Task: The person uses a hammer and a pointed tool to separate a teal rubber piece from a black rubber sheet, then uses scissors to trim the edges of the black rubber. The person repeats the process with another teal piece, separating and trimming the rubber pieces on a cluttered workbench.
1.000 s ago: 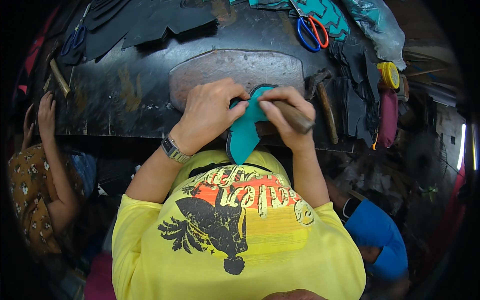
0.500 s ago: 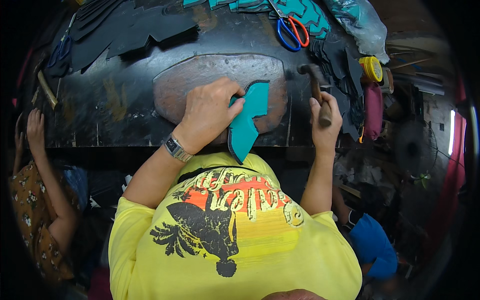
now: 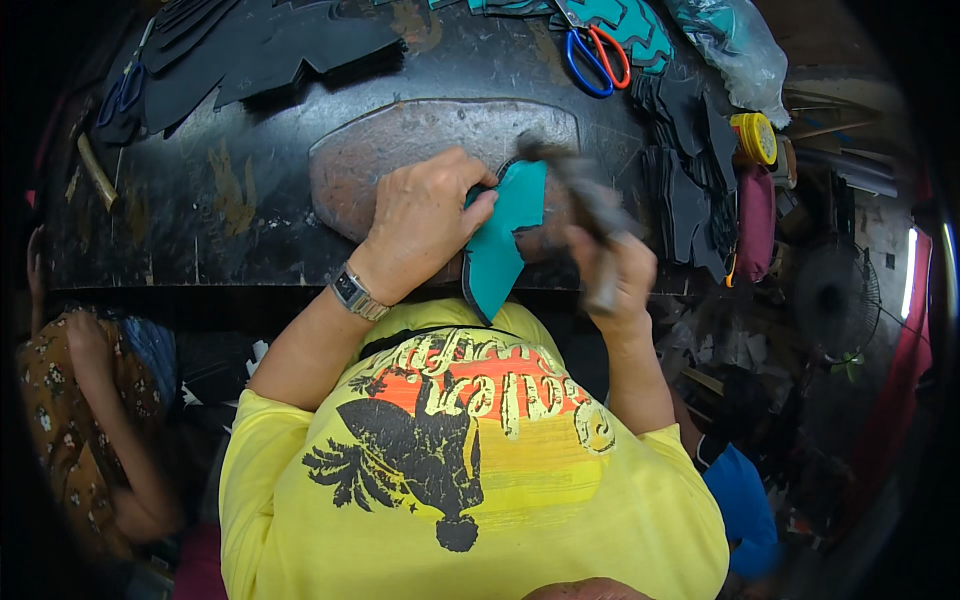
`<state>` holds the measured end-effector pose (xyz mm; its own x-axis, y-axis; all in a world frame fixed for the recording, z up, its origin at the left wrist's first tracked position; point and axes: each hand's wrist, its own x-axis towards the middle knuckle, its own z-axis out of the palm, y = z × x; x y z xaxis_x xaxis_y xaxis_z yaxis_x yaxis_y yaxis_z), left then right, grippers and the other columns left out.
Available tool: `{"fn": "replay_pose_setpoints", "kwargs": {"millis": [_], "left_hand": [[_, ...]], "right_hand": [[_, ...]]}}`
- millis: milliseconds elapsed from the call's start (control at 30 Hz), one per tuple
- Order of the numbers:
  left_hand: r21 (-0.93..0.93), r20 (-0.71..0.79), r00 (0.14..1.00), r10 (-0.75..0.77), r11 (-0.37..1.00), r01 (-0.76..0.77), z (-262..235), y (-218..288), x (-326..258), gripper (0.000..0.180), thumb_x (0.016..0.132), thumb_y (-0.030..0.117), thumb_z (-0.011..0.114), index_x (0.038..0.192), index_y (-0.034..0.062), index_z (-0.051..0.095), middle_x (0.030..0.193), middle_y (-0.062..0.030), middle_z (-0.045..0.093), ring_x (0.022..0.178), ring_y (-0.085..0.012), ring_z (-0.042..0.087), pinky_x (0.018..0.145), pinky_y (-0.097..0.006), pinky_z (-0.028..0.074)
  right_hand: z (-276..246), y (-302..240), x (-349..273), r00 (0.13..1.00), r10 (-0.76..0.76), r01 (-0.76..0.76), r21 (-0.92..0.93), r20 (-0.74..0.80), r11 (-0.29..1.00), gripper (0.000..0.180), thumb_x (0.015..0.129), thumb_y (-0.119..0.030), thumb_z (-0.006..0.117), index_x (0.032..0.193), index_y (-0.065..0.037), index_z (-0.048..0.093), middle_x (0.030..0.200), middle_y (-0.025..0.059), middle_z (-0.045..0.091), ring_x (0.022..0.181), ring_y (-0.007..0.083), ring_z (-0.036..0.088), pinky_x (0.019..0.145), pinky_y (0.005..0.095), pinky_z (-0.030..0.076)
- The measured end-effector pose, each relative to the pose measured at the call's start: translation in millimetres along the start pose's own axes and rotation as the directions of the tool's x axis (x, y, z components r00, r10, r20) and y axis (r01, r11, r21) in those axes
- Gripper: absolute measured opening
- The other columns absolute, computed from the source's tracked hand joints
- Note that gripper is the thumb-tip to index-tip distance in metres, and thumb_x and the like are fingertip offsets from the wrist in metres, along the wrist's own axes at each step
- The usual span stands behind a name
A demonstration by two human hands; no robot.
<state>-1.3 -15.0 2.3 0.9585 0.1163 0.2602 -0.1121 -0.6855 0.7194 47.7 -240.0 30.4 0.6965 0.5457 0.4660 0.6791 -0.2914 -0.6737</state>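
A cut teal piece with a dark edge lies partly over a worn brown slab, its lower tip hanging past the table's front edge. My left hand pinches the piece's left side between thumb and fingers. In my right hand is a hammer, gripped by its handle and smeared by motion. The hammer's head is over the piece's upper right end; whether it touches cannot be made out.
Dark cut sheets are stacked at the back left, more dark pieces at the right. Teal pieces and blue-red scissors lie at the back. A yellow tub stands at the right edge. Another person's arm is at the left.
My right hand has swung the hammer leftward, bringing its head over the teal piece. My left hand keeps its pinch on the piece. The person at the left has lowered a hand.
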Motion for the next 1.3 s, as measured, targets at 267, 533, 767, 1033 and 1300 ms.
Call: {"fn": "replay_pose_setpoints", "kwargs": {"millis": [267,533,767,1033,1300], "left_hand": [[0.005,0.129,0.979,-0.156,0.988,0.156,-14,5,-5,0.027,0.078,0.021,0.083,0.101,0.0084,0.077,0.081,-0.0063,0.07,0.069,-0.0208,0.069,0.064,-0.034,0.054],[-0.073,-0.034,0.997,0.073,0.995,-0.075,1,3,-14,0.018,0.078,0.009,0.076,0.096,0.0058,0.073,0.087,-0.0083,0.068,0.076,-0.0274,0.069,0.068,-0.037,0.055],[-0.099,-0.031,0.989,0.142,0.985,-0.144,2,2,-15,0.018,0.077,0.002,0.075,0.092,0.0058,0.065,0.089,-0.0089,0.062,0.084,-0.0303,0.067,0.073,-0.041,0.055],[-0.099,-0.071,0.981,0.181,0.977,-0.188,4,0,-16,0.02,0.075,0.0,0.076,0.092,0.0041,0.065,0.089,-0.009,0.062,0.085,-0.0299,0.065,0.075,-0.04,0.054],[-0.072,-0.084,0.964,0.252,0.963,-0.259,5,1,-20,0.019,0.075,-0.001,0.075,0.091,0.0036,0.066,0.087,-0.0084,0.061,0.083,-0.0283,0.064,0.072,-0.038,0.054]], "right_hand": [[-2,2,-2,0.903,0.362,-0.392,0.099,0.231,0.915,0.053,0.094,0.0,0.07,0.145,-0.007,0.057,0.122,0.0163,0.072,0.112,0.0152,0.068,0.095,0.0281,0.051],[3,5,-9,0.91,0.364,-0.388,0.093,0.198,0.917,0.051,0.094,-0.001,0.071,0.143,-0.004,0.058,0.132,0.0167,0.069,0.121,0.018,0.065,0.102,0.0309,0.049],[-3,6,-16,0.964,0.261,-0.266,0.131,0.06,0.955,0.046,0.089,0.002,0.075,0.132,0.01,0.061,0.131,0.0195,0.068,0.119,0.0216,0.066,0.103,0.034,0.049],[-3,7,-29,0.944,0.295,-0.311,0.098,0.148,0.945,0.047,0.087,0.005,0.076,0.132,0.004,0.064,0.133,0.0174,0.068,0.119,0.021,0.068,0.101,0.0316,0.05],[-3,-1,-32,0.948,0.311,-0.316,0.293,0.063,0.902,0.048,0.087,0.008,0.074,0.133,0.011,0.06,0.128,0.0234,0.068,0.113,0.0257,0.069,0.1,0.0352,0.051]]}}
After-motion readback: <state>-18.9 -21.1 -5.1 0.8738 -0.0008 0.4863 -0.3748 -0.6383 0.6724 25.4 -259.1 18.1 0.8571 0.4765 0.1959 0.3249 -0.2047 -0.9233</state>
